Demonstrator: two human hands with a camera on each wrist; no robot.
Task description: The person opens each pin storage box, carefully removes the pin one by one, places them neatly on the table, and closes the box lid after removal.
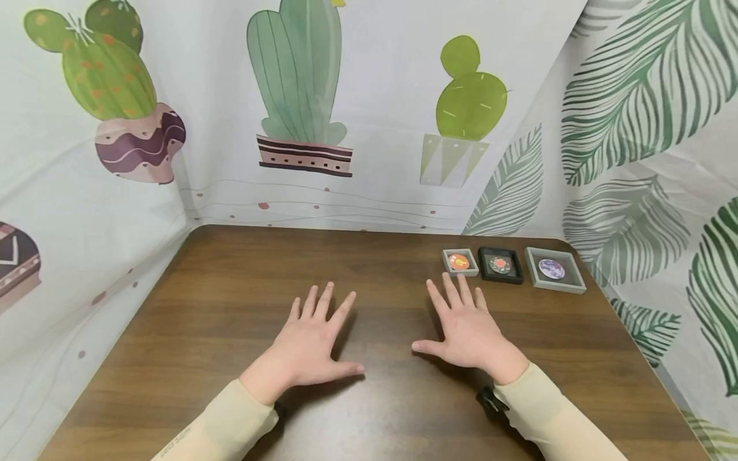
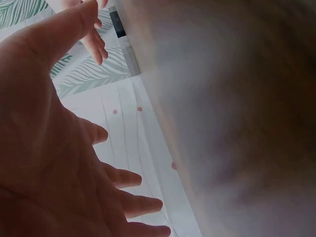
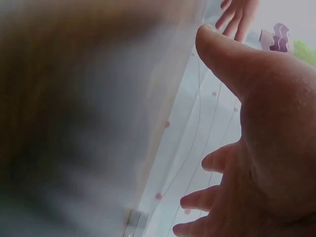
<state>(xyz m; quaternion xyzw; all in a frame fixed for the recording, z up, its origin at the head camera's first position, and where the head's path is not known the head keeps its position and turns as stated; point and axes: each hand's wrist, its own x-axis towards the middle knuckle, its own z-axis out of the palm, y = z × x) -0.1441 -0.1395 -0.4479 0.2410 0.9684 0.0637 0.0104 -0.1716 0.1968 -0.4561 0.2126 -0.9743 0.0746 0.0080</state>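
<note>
Both hands hover palm down above the brown table, fingers spread and holding nothing. The left hand [image 1: 308, 349] is left of the table's middle; its palm [image 2: 59, 158] fills the left of the left wrist view. The right hand [image 1: 469, 330] is nearest to three square frames at the back right. A small grey frame [image 1: 475, 271] has an orange round piece [image 1: 459, 262] in it. Beside it, a black frame [image 1: 501, 280] contains a dark disc with a red flower [image 1: 500, 265]. Rightmost is a larger grey frame [image 1: 567, 286] with a purple-and-white disc [image 1: 551, 269].
A dark wood-grain table [image 1: 380, 416] spans the area under the hands. White cloth with a cactus print [image 1: 305, 77] hangs behind its back edge and on the left. Cloth printed with leaves [image 1: 634, 96] hangs along the right side.
</note>
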